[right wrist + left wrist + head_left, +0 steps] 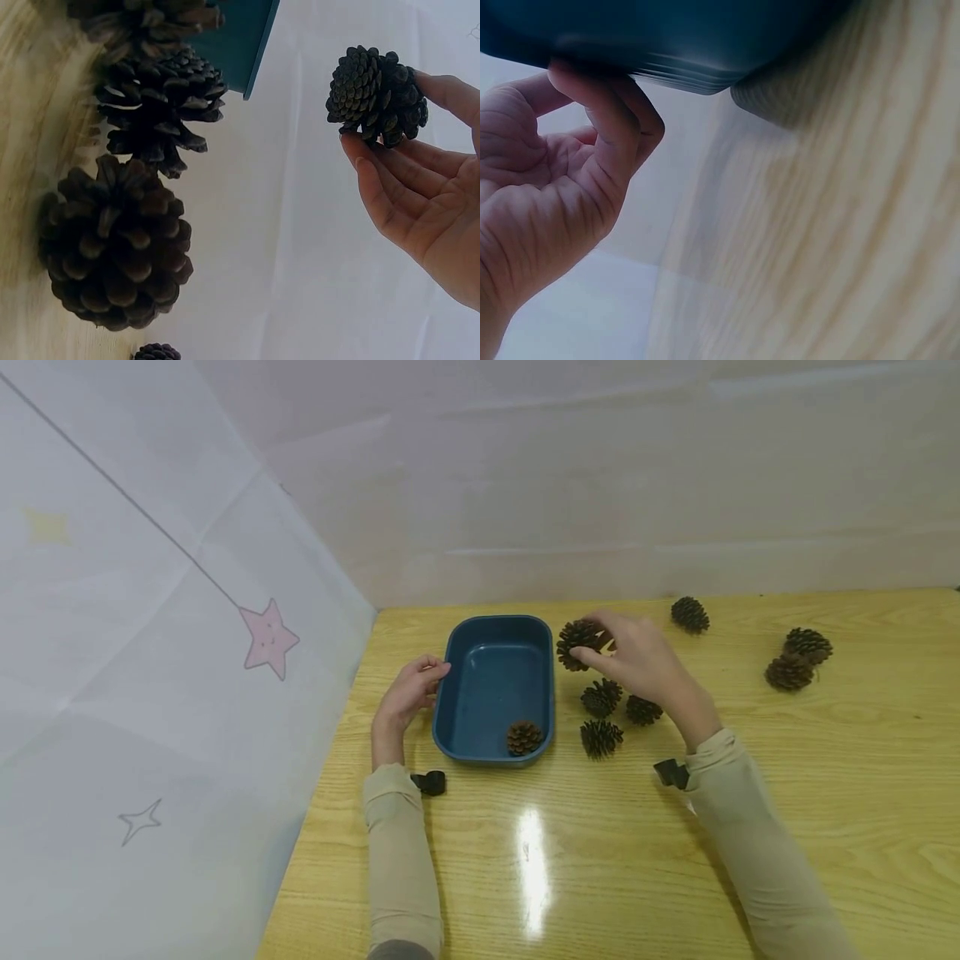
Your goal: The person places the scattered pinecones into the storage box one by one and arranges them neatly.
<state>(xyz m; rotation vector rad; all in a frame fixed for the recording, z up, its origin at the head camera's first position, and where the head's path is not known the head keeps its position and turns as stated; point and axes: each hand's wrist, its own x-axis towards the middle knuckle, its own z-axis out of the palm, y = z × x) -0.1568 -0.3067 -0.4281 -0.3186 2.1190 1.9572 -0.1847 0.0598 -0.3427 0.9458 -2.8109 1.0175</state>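
Note:
A brown pine cone point(576, 646) is held by my right hand point(637, 660), just right of the blue plastic bin point(495, 681). The right wrist view shows this pine cone point(375, 97) pinched between thumb and fingertips, raised off the table. My left hand point(408, 693) grips the bin's left rim with bent fingers point(615, 127), some pressing its outer wall. A lighter pine cone point(523, 737) sits in the bin's near right corner. Under my right hand lie more pine cones: one point(602, 697) close below, another point(643, 710) to its right, a third point(602, 739) nearer me.
Farther right on the wooden table point(600, 860), one pine cone point(690, 614) lies near the back edge, and two touching pine cones point(798, 658) lie beyond it. A pale sheet point(600, 485) hangs behind; a star-printed sheet point(187, 693) stands along the left edge.

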